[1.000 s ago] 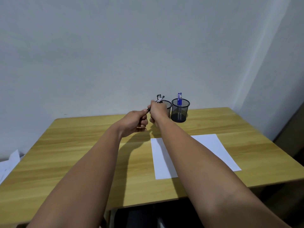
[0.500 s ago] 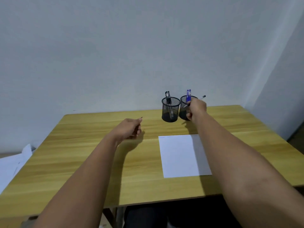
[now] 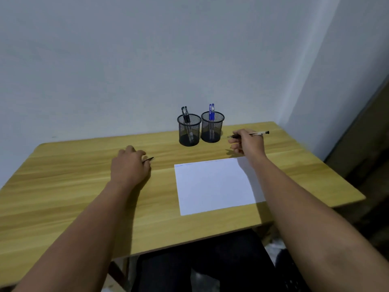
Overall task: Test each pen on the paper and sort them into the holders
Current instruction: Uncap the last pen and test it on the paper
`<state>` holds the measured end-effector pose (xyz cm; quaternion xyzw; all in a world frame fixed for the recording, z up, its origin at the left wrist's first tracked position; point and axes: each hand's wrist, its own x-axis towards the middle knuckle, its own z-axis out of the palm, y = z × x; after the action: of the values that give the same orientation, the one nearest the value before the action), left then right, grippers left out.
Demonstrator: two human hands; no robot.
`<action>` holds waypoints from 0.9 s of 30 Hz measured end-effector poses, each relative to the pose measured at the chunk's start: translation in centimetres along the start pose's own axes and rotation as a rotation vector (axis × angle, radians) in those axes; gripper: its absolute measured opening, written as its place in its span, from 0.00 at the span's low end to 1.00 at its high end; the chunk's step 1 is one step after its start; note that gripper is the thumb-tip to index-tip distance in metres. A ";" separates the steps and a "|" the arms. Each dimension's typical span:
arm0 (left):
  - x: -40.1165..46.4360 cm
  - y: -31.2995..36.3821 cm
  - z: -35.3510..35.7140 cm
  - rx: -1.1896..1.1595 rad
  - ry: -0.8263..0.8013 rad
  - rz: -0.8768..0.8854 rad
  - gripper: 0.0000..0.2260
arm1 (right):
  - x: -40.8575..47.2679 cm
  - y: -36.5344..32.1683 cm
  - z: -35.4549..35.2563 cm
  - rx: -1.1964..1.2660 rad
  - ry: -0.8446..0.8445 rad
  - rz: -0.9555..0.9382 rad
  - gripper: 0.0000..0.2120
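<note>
A person at a wooden desk holds an uncapped pen in the right hand and what looks like its cap in the left hand.

No brand or label can be read; faint marks run along the top edge of the white paper, too small to make out. The right hand hovers right of the holders, fingers curled round the pen, which lies nearly level with its tip pointing left. The left hand rests knuckles-up on the desk, left of the paper, fingers curled on a small dark piece, probably the cap. At the back, the left mesh holder has black pens and the right mesh holder blue pens. Half a second ago the right hand was up against the right holder; it has since drawn away, and the left hand has sunk to the desk.
</note>
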<state>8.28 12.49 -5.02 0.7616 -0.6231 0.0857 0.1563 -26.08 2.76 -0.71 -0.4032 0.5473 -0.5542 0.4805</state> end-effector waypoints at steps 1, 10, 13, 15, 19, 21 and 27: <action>-0.1 0.6 0.1 -0.038 0.046 0.044 0.15 | -0.1 0.2 -0.4 0.002 0.000 0.005 0.07; -2.1 5.7 1.8 -0.356 -0.154 0.397 0.26 | -0.6 3.4 -1.9 -0.106 -0.064 -0.127 0.16; -2.9 5.7 2.7 -0.336 -0.175 0.405 0.34 | -1.1 4.7 -1.8 -0.077 -0.094 -0.156 0.17; -3.1 5.7 3.0 -0.353 -0.169 0.400 0.35 | -1.1 5.3 -1.9 -0.102 -0.093 -0.150 0.20; -3.2 5.6 3.1 -0.348 -0.172 0.408 0.36 | -0.9 6.1 -2.2 -0.094 -0.095 -0.145 0.20; -3.2 5.6 3.1 -0.349 -0.175 0.408 0.36 | -0.8 6.1 -2.1 -0.090 -0.113 -0.135 0.20; -3.2 5.5 3.4 -0.352 -0.169 0.403 0.35 | -0.4 5.3 -1.6 -0.099 -0.115 -0.105 0.19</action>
<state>2.05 13.29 -8.54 0.5880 -0.7780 -0.0583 0.2133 -27.05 3.83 -6.05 -0.4859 0.5237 -0.5266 0.4608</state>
